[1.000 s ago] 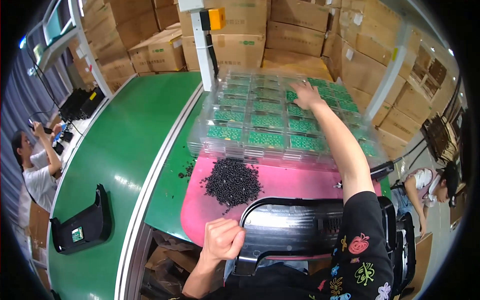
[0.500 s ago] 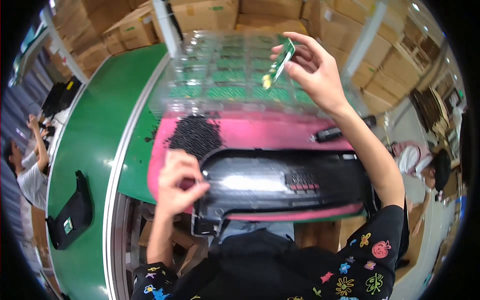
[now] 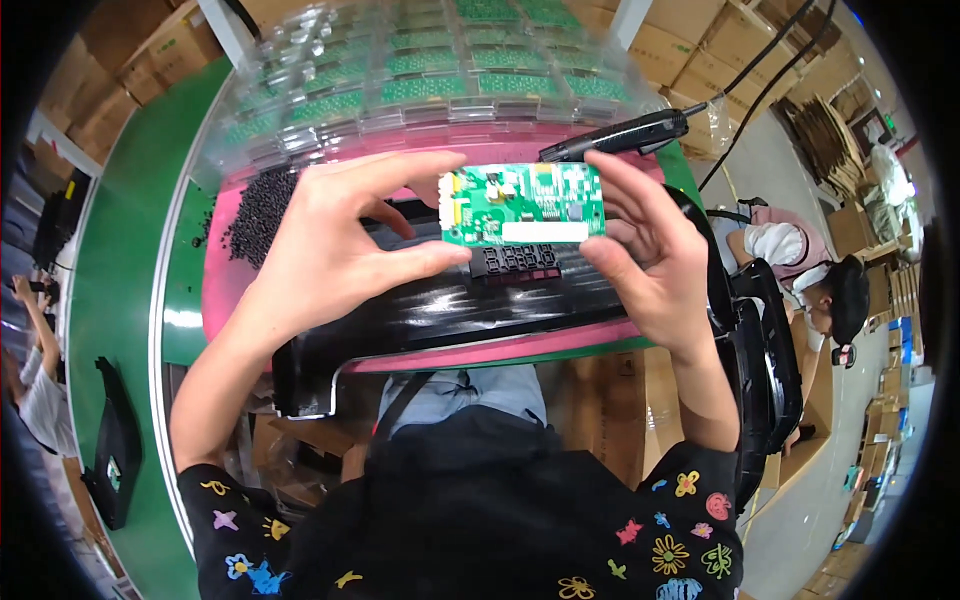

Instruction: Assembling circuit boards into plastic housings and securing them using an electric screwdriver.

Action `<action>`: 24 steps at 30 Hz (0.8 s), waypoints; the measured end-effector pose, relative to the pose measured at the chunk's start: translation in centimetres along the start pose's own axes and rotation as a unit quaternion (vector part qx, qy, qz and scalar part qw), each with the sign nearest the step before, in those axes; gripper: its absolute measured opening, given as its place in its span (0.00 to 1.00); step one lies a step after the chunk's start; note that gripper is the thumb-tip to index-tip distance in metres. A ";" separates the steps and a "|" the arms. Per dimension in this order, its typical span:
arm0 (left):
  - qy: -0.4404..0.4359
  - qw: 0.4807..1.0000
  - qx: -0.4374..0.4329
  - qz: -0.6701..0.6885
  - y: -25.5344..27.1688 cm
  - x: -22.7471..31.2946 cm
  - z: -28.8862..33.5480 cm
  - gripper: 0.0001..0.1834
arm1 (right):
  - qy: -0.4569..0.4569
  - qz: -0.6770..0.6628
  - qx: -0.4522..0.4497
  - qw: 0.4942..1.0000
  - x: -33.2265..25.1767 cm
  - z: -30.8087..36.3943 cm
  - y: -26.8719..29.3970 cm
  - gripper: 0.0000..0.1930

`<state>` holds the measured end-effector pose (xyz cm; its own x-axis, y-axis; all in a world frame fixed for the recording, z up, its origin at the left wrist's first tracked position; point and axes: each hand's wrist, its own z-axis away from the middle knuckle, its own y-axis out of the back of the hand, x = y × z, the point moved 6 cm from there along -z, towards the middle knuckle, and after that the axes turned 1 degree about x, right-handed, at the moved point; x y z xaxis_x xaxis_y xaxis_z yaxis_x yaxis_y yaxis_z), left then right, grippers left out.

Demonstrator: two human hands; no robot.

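Observation:
A green circuit board (image 3: 545, 205) with a white strip and pale connectors is held up, its component side showing. My left hand (image 3: 335, 235) has thumb and fingertips at the board's left end, and my right hand (image 3: 660, 255) grips the right end the same way. Below the board, a long glossy black plastic housing (image 3: 430, 310) lies on a pink mat (image 3: 228, 310), partly hidden by my hands. A dark digit-display panel (image 3: 518, 262) shows in the housing, just under the board.
Clear plastic trays (image 3: 425, 85) of green boards are stacked behind the mat. Small black screw-like pieces (image 3: 256, 218) lie heaped at left. A black electric screwdriver (image 3: 620, 135) lies beyond my right hand. Another black housing (image 3: 115, 425) sits on the green belt (image 3: 165, 410). People are on both sides.
My right hand has brought the circuit board down from above the trays to over the housing. My left hand has come off the housing's left end to the board. The view has shifted.

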<state>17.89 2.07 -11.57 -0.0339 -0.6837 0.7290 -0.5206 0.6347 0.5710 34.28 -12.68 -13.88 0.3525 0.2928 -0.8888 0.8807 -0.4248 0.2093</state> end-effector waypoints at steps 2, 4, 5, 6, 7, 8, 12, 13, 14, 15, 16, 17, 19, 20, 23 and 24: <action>-0.031 0.997 -0.047 -0.049 -1.6 -1.0 -0.6 0.28 | 0.018 0.166 -0.025 0.986 1.5 0.2 1.1 0.28; -0.026 0.983 -0.133 -0.124 -3.7 -2.7 -0.7 0.27 | 0.046 0.248 -0.094 0.963 2.8 0.0 1.5 0.28; -0.037 0.971 -0.163 -0.169 -4.6 -3.5 -0.6 0.27 | 0.044 0.265 -0.124 0.955 3.7 0.1 1.4 0.28; -0.022 0.959 -0.208 -0.191 -5.3 -3.8 -0.8 0.26 | 0.021 0.258 -0.137 0.956 4.6 0.2 1.3 0.27; -0.025 0.955 -0.213 -0.206 -5.7 -4.0 -0.9 0.26 | -0.007 0.262 -0.150 0.953 5.2 0.2 1.3 0.27; -0.032 0.956 -0.209 -0.205 -5.9 -4.2 -1.1 0.26 | -0.010 0.259 -0.154 0.953 5.8 0.0 1.4 0.27; -0.051 0.965 -0.178 -0.185 -6.9 -5.3 -0.6 0.27 | -0.040 0.250 -0.139 0.957 7.4 0.3 1.0 0.27; -0.046 0.968 -0.176 -0.174 -6.8 -5.4 -0.7 0.28 | -0.043 0.256 -0.142 0.955 7.4 0.3 0.9 0.27; -0.034 0.966 -0.185 -0.175 -6.7 -5.4 -0.8 0.28 | -0.041 0.257 -0.143 0.955 7.4 0.1 0.8 0.27; -0.022 0.965 -0.194 -0.175 -6.8 -5.5 -0.9 0.28 | -0.043 0.258 -0.143 0.954 7.3 0.1 0.9 0.28; -0.021 0.965 -0.197 -0.171 -6.9 -5.6 -0.9 0.28 | -0.048 0.258 -0.144 0.954 7.3 0.1 1.0 0.28; -0.025 0.967 -0.191 -0.164 -7.0 -5.7 -1.0 0.28 | -0.050 0.259 -0.151 0.953 7.3 0.2 1.0 0.28; -0.030 0.969 -0.187 -0.158 -7.0 -5.7 -1.3 0.28 | -0.054 0.258 -0.156 0.952 7.3 0.0 1.1 0.28; -0.024 0.969 -0.189 -0.158 -6.9 -5.7 -1.3 0.28 | -0.057 0.259 -0.158 0.951 7.4 -0.1 1.1 0.28; -0.015 0.967 -0.197 -0.158 -7.1 -5.9 -1.2 0.29 | -0.064 0.262 -0.160 0.950 7.6 0.0 1.0 0.28; -0.015 0.966 -0.201 -0.162 -7.1 -5.9 -1.2 0.29 | -0.062 0.266 -0.159 0.949 7.6 0.0 1.0 0.28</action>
<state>22.83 2.06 -19.45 0.0474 -0.8757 0.4805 -0.1342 0.4711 0.8718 37.85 -10.84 -20.43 0.7506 -0.0024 -0.6608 0.6472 -0.1991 0.7359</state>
